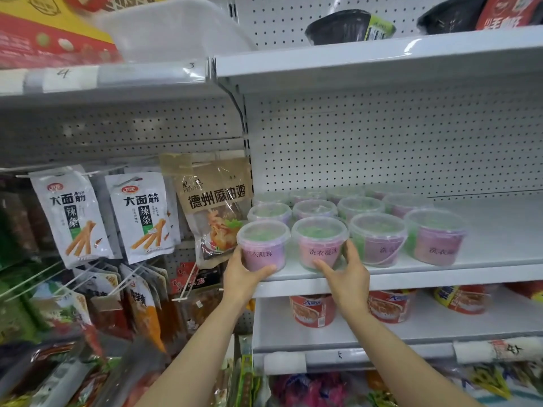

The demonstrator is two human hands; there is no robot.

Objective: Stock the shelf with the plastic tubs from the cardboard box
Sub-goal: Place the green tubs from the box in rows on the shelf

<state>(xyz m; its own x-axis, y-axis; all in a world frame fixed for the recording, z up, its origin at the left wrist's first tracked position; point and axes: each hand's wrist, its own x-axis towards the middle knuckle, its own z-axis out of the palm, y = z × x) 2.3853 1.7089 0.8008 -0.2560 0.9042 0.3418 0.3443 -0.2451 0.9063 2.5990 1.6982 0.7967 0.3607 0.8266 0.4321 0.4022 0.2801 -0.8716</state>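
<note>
Gripping the leftmost clear plastic tub with a purple label and green contents (263, 245), the left hand (245, 274) curls round its lower front at the left end of the white metal shelf (411, 279), just left of the frame's centre. The tub sits at the shelf's front corner, with its base partly over the edge. Just beside it to the right, the right hand (345, 276) holds a second clear purple-labelled tub (319, 242), thumb on the tub's right side and fingers curled against its lower front; this tub stands upright on the shelf. Further right in the front row stand two more tubs of the same kind (379, 239), and behind them more rows of such tubs (314, 208) reach back to the white pegboard wall (382, 148). Both bare forearms rise from the bottom of the frame.

On the left side of the frame, white snack packets with orange sticks printed on them (73, 215) hang from pegs, and a brown-topped clear packet (214, 201) hangs next to the shelf's left end. Below the stocked shelf, red instant-noodle cups (313, 309) sit on a lower shelf. At the upper right, black bowls (338, 26) rest on the shelf above.
</note>
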